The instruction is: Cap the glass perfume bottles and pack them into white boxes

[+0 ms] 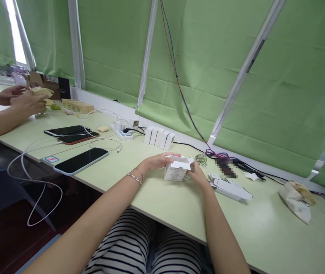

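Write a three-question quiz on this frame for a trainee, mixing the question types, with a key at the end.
1. What is the wearer's left hand holding?
A) a charging cable
B) an open white box
C) a cloth bag

2. True or false: in the picture, the row of small white boxes stands to the right of the power strip.

3. How many phones lie on the table?

Key: 1. B; 2. True; 3. Three
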`<state>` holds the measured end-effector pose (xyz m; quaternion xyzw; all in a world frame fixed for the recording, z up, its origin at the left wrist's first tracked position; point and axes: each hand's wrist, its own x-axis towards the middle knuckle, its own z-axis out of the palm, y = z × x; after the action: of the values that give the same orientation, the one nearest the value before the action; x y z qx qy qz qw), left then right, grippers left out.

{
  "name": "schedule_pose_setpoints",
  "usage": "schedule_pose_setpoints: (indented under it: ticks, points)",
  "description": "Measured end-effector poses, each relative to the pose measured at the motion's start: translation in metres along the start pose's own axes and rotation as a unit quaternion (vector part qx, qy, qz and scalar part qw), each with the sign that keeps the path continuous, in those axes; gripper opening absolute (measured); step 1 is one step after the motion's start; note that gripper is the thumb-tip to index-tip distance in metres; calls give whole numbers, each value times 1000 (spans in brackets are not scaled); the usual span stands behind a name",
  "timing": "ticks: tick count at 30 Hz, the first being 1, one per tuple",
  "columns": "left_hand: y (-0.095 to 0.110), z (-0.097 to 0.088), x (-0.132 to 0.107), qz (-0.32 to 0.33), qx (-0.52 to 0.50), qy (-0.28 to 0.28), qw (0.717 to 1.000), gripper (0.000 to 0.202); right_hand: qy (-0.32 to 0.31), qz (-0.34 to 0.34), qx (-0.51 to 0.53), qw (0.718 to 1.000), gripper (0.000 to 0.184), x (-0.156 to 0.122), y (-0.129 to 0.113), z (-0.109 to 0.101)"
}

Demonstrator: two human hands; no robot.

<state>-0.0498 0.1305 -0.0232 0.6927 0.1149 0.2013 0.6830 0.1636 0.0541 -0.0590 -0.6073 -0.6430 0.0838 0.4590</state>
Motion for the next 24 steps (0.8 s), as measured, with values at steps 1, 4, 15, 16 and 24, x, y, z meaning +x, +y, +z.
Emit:
schedule_pose_setpoints:
  ticks: [1, 4, 15, 16, 24]
  points:
    - [0, 0, 0, -1, 0, 1, 1000, 68, -18, 6, 7, 1000, 44, -2, 1, 2]
    - [0, 1, 0, -4, -2, 4, 1000, 69, -15, 32, 26, 999, 33, -5, 5, 5]
    - [-5, 7, 3, 13, -23, 11, 1000, 69, 264, 20, 177, 948, 50, 7, -16, -17]
    - [-6, 9, 4, 14, -26, 8, 1000, 67, 268, -2, 194, 944, 52, 7, -23, -16]
    - [-9, 16, 9, 34, -47, 7, 998, 55, 97, -106, 179, 973, 36, -6, -48, -9]
